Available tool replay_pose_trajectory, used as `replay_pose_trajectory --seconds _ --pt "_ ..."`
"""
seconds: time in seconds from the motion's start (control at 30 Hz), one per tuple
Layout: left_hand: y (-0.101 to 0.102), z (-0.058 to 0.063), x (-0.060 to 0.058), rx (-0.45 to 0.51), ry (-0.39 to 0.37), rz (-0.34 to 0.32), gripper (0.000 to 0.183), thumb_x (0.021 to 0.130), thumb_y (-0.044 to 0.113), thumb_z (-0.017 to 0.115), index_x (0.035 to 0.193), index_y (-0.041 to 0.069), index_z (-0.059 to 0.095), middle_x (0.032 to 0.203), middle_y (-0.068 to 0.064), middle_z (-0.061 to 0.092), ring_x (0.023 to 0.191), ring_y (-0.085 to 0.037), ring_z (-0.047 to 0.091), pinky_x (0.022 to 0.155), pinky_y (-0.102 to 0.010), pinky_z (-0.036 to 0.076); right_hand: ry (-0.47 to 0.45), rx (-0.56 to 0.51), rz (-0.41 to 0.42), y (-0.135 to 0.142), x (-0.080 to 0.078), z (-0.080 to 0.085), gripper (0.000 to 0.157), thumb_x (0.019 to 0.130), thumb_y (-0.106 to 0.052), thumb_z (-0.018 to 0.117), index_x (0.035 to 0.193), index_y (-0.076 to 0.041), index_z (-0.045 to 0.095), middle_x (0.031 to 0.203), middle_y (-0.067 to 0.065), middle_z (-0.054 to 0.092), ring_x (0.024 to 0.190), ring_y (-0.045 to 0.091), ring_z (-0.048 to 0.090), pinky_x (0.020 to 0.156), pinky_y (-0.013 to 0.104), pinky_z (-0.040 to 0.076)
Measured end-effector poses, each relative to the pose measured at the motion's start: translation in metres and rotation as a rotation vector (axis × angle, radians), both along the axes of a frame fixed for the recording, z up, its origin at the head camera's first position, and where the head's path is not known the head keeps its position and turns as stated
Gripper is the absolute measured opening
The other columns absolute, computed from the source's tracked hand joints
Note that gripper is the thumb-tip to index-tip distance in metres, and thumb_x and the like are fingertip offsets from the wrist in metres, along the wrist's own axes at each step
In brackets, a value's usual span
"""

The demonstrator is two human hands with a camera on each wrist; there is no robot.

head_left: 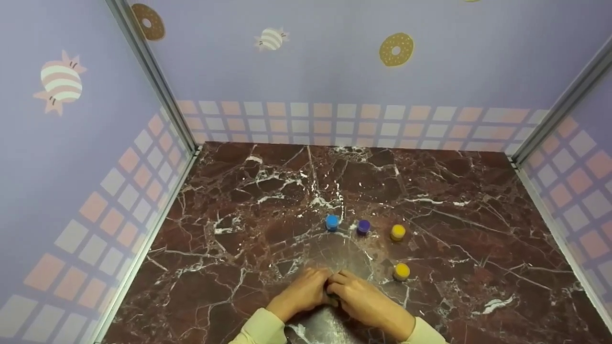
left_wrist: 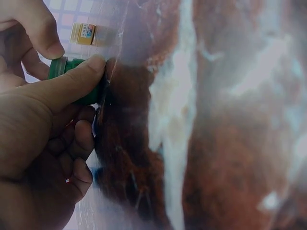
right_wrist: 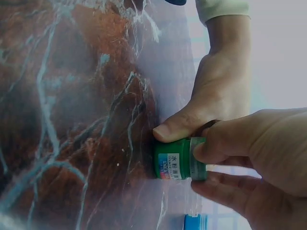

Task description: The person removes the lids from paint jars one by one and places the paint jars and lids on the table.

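A small green paint jar (right_wrist: 171, 163) with a printed label is near the front of the marbled table, its base close to the tabletop in the right wrist view. My left hand (head_left: 308, 287) grips the jar's body, with the thumb pressed along its side. From the other side, my right hand (head_left: 358, 296) pinches the lid end (right_wrist: 197, 167) between thumb and fingers. In the head view the two hands meet and hide most of the jar. A yellow jar (head_left: 401, 271) stands just right of my right hand.
Beyond the hands, a blue jar (head_left: 332, 222), a purple jar (head_left: 363, 227) and another yellow jar (head_left: 398, 232) stand in a loose row on the marbled table (head_left: 229, 191). Patterned panels (head_left: 334, 71) enclose the table at the back and both sides.
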State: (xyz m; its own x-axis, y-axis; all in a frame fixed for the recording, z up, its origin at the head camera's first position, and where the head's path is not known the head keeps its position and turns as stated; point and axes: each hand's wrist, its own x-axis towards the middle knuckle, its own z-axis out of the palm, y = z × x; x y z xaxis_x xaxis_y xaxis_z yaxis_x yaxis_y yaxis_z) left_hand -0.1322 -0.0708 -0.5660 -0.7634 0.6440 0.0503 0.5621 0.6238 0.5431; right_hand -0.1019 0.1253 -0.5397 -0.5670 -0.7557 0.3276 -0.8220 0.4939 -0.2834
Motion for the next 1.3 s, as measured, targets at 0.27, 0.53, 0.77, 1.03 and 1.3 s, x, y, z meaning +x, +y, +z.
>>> replay_pose_trajectory --seconds 0.27,0.53,0.77,1.03,1.3 --pt "0.001 -0.003 0.002 0.015 -0.004 0.007 0.037 0.073 0.037 0.093 0.089 0.017 0.067 0.084 0.012 0.061 0.077 -0.006 0.061 0.083 -0.029 0.05 0.026 -0.046 0.055 0.004 -0.001 -0.002 0.033 0.069 0.007 0.082 0.096 -0.01 0.074 0.103 -0.001 0.068 0.094 0.015 0.06 0.084 0.029 0.053" --pt "0.003 -0.003 0.001 0.017 -0.036 0.026 0.036 0.074 0.036 0.093 0.091 0.018 0.067 0.087 0.011 0.062 0.08 -0.008 0.062 0.082 -0.03 0.051 -0.001 -0.086 0.07 0.007 -0.004 -0.001 0.031 0.073 0.007 0.081 0.099 -0.009 0.075 0.106 0.0 0.069 0.098 0.017 0.061 0.087 0.033 0.053" --pt "0.004 -0.002 0.002 -0.002 -0.043 0.032 0.041 0.073 0.034 0.094 0.102 0.015 0.072 0.096 0.011 0.068 0.089 -0.008 0.066 0.088 -0.031 0.049 -0.134 -0.203 -0.217 0.012 0.002 0.004 0.028 0.085 0.0 0.077 0.112 -0.005 0.072 0.111 0.005 0.067 0.099 0.019 0.064 0.084 0.037 0.057" --pt "0.004 -0.001 0.003 0.019 -0.064 0.052 0.037 0.069 0.028 0.095 0.096 0.016 0.073 0.092 0.012 0.067 0.084 -0.005 0.061 0.084 -0.029 0.049 -0.184 -0.361 -0.568 0.008 0.005 0.01 0.017 0.09 -0.004 0.077 0.105 0.001 0.071 0.09 0.013 0.066 0.073 0.025 0.065 0.063 0.033 0.055" --pt "0.002 -0.001 0.001 0.01 -0.047 0.031 0.035 0.071 0.029 0.094 0.096 0.015 0.073 0.092 0.01 0.067 0.083 -0.005 0.063 0.084 -0.029 0.047 -0.155 -0.267 -0.612 -0.003 0.012 0.009 0.022 0.089 -0.014 0.08 0.101 0.001 0.07 0.088 0.012 0.066 0.074 0.024 0.066 0.063 0.038 0.056"
